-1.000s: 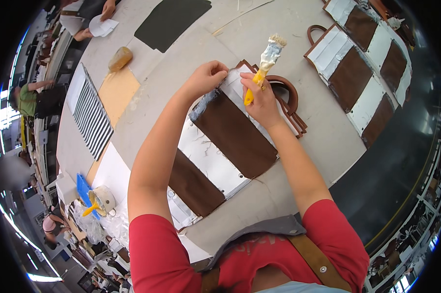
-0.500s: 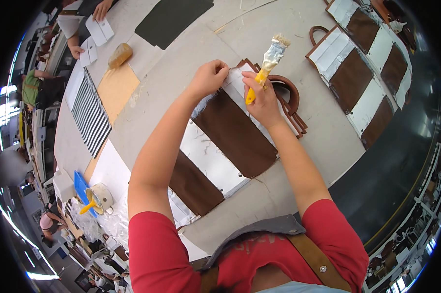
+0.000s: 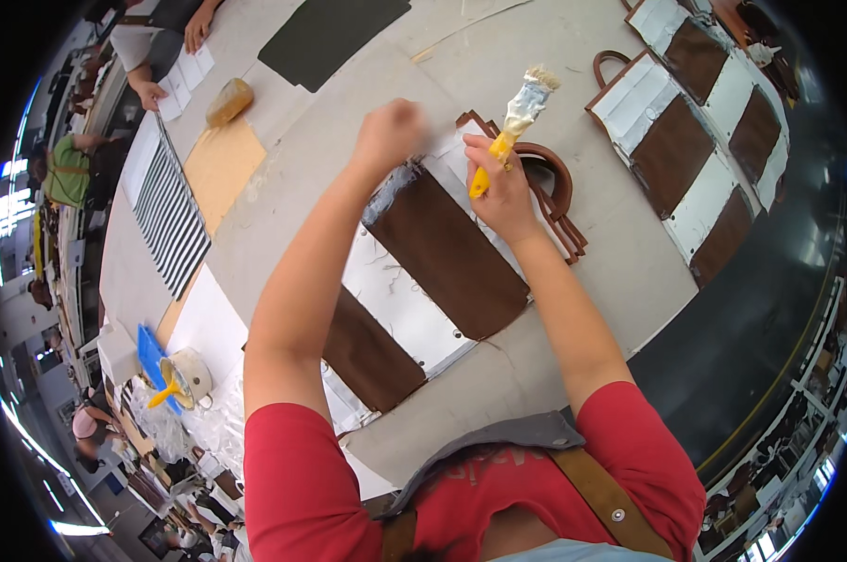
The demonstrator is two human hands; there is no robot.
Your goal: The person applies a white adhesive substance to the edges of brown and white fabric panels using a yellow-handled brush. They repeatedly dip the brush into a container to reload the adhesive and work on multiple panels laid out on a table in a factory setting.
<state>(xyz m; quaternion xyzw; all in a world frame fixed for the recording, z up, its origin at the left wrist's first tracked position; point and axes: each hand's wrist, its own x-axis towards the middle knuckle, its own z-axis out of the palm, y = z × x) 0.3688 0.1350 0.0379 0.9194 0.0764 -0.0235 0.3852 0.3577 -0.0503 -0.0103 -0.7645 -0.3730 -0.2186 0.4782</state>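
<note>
My right hand (image 3: 504,195) is closed around a paintbrush (image 3: 500,150) with a yellow handle. Its bristles point up and away, caked with whitish stuff. Under both arms lies a brown and white bag piece (image 3: 452,253), with brown handles (image 3: 564,183) beyond its far right end. My left hand (image 3: 388,136) is raised just past the piece's far left corner, its fingers smeared by motion. Whether it holds anything cannot be made out. A pale, rough smear (image 3: 392,192) runs along the brown panel's end near that hand.
Similar bag pieces (image 3: 672,155) lie at the right. On the left are a white pot (image 3: 195,377) with a yellow-handled tool, striped fabric (image 3: 169,225) and an amber block (image 3: 229,101). A dark sheet (image 3: 325,42) lies far off; another person's hand (image 3: 199,26) touches white pieces.
My left hand has lifted up and left, off the piece's far edge. My right hand and the brush have hardly moved. The other person's hands and white pieces have shifted slightly.
</note>
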